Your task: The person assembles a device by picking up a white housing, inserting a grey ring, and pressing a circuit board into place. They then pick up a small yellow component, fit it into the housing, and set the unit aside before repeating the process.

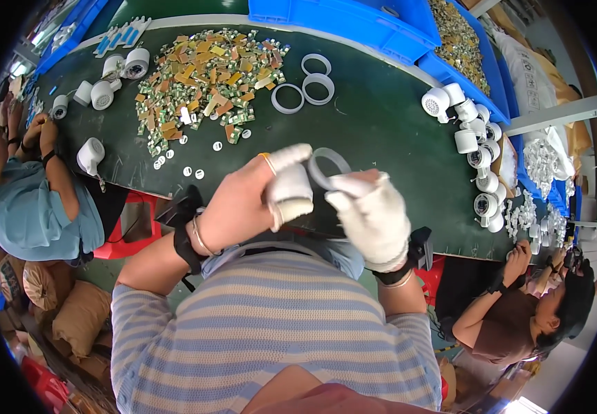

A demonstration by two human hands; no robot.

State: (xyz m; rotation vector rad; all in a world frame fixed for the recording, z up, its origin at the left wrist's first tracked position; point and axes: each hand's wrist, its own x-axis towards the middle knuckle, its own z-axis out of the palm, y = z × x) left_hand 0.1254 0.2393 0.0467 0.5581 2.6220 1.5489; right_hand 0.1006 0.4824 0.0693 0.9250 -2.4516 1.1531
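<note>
And there — a white cup (290, 186) was gripped by the left hand (239, 196), a pale ring (315, 172) pinched by the gloved right hand (374, 217) just beside it — apparently not yet joined. Beyond the hands, three rings (320, 102) were spread; white fittings (465, 141) were clustered rightward.

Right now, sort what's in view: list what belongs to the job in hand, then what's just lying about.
Job in hand:
white cylindrical part, in the left hand
pale ring, in the right hand
three loose rings, probably, being similar

Apparently just lying about:
circuit-board pile
small white discs
blue bin
</note>
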